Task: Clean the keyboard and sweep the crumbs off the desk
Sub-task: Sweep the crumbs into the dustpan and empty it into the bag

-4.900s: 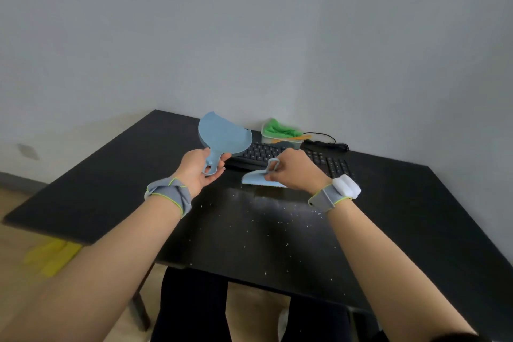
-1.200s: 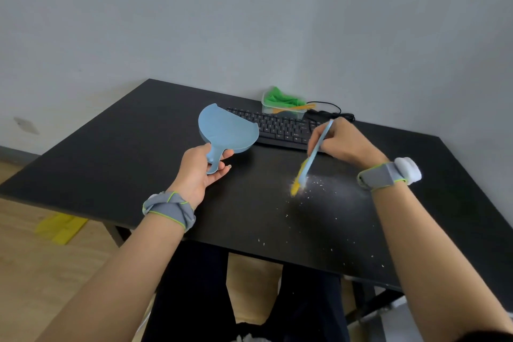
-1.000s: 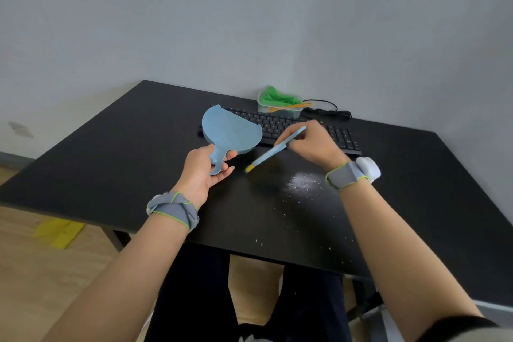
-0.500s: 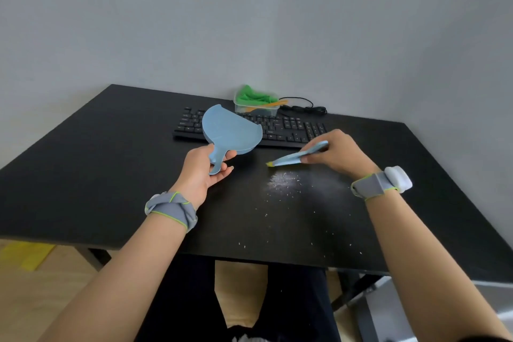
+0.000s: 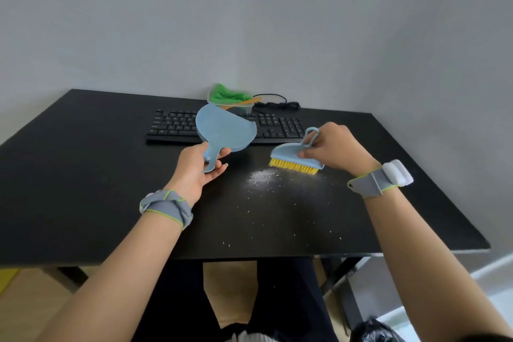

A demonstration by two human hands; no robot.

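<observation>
Desk [image 5: 83, 175] matt black; dustpan [image 5: 222, 128] smooth blue plastic; brush [image 5: 294, 157] plastic, yellow bristles.

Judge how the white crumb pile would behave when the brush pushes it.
The crumb pile looks like loose, light grains, so it would probably scatter rather than slide whole; strays already dot the desk. The brush has dense yellow bristles, likely moving most.

Black desk [image 5: 83, 175]: keyboard [image 5: 177, 126], crumbs [image 5: 262, 176] (heaped centre), container [image 5: 238, 108].
</observation>
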